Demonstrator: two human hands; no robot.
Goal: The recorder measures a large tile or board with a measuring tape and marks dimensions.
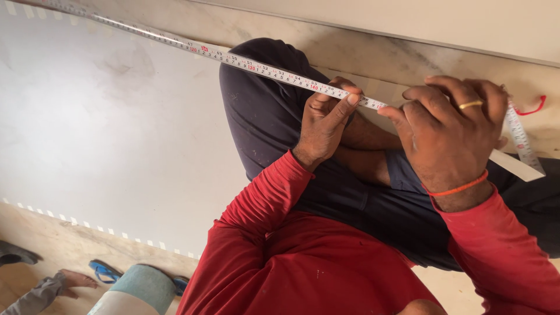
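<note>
Tape is what both hands are busy with: a long, thin, white steel measuring tape (280,73) with small black and red marks. It runs in one straight line from the top left of the view down to the right. Its long side goes slantwise over the big pale stone slab (105,146) and across the person's bent knee in dark blue trousers (262,116).

The left hand (326,119) sits right under the tape. Its fingers are curled shut and the thumb tip (352,99) presses on the tape's near edge, pinching it. The tape lies just above those fingers, touching them.

The right hand (452,131) is a little farther along the same line, to the right. It wears a gold ring (470,105) and a thin orange thread band (461,188) at the wrist. Its fingers are bent over and closed, and the tape goes in under them, so the grip itself is hidden. Past this hand the tape bends down and shows again (521,139), beside a small red loop (534,108). A flat white strip (516,165) sticks out under the same hand, pointing down to the right.

The short bare bit of tape between the hands is nearest to the left thumb. Both arms wear red sleeves (262,198). At the bottom left, another person's hand (76,280) rests on the floor near a blue sandal (105,272).
</note>
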